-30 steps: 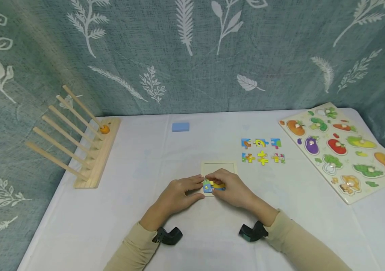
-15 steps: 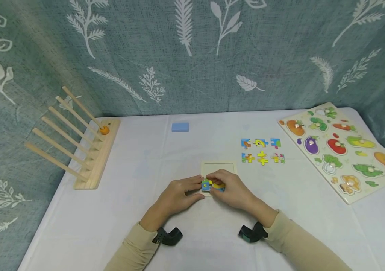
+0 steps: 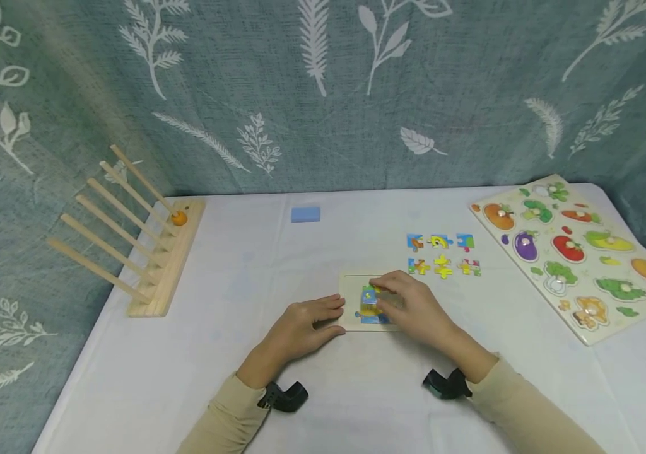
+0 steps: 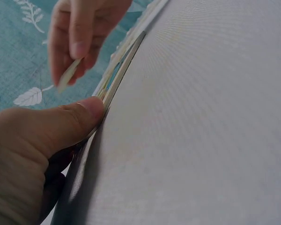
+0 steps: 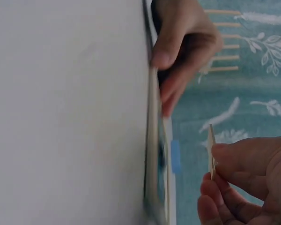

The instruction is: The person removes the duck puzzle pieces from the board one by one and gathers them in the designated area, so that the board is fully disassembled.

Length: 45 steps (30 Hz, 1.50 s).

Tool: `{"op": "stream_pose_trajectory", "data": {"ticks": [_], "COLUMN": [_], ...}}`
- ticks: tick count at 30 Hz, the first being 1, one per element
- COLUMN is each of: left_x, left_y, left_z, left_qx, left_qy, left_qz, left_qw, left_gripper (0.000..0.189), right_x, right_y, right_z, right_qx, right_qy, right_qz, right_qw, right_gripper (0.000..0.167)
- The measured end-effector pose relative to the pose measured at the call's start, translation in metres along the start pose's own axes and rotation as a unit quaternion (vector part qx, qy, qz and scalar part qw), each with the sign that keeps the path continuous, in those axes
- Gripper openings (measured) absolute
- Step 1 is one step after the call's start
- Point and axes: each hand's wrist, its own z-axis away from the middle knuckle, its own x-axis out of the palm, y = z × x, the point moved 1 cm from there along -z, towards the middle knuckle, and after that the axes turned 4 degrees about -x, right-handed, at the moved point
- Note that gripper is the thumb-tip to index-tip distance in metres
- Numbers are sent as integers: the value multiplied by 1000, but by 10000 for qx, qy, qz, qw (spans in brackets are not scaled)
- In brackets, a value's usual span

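My right hand (image 3: 422, 312) pinches a small blue-and-yellow puzzle piece (image 3: 368, 294) between thumb and fingers, over a pale wooden puzzle tray (image 3: 349, 287). From the right wrist view, the held piece (image 5: 211, 152) stands on edge, raised clear of the tray. Other picture pieces (image 3: 374, 319) lie at the tray's near side, partly covered by the right hand. At the tray's left edge my left hand (image 3: 300, 328) holds it, with the thumb by the near corner. The left wrist view shows that thumb (image 4: 79, 119) against the tray's rim.
Several loose puzzle pieces (image 3: 442, 255) lie in two rows beyond the tray, to its right. A vegetable peg board (image 3: 578, 252) is at far right, a wooden peg stand (image 3: 166, 268) at left. A blue block (image 3: 306, 214) sits near the back edge.
The right hand has moved right and lifted the puzzle piece from the tray's left side toward its middle. The left hand keeps its place at the tray's left edge.
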Motion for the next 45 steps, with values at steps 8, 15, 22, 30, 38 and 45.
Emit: {"op": "stream_pose_trajectory", "data": {"ticks": [8, 15, 22, 30, 38, 45], "left_x": [-1, 1, 1, 2, 2, 0], "left_y": [2, 2, 1, 0, 0, 2], "left_z": [-1, -1, -1, 0, 1, -1], "left_qx": [-40, -45, -10, 30, 17, 32], "left_qy": [-24, 1, 46, 57, 60, 52], "left_qz": [21, 62, 59, 107, 162, 122], "left_qw": [10000, 10000, 10000, 9999, 9998, 9999], "left_gripper": [36, 36, 36, 36, 35, 35], "right_x": [-28, -35, -33, -33, -31, -26], "right_y": [36, 53, 55, 54, 49, 35], "right_z": [23, 31, 31, 31, 30, 24], "right_qx": [150, 314, 116, 130, 23, -65], "right_qy": [430, 449, 430, 452, 267, -164], "right_qz": [467, 500, 700, 719, 449, 179], "right_qw": [9979, 9972, 9966, 9963, 9986, 9997], "right_gripper": [31, 28, 27, 32, 41, 45]}}
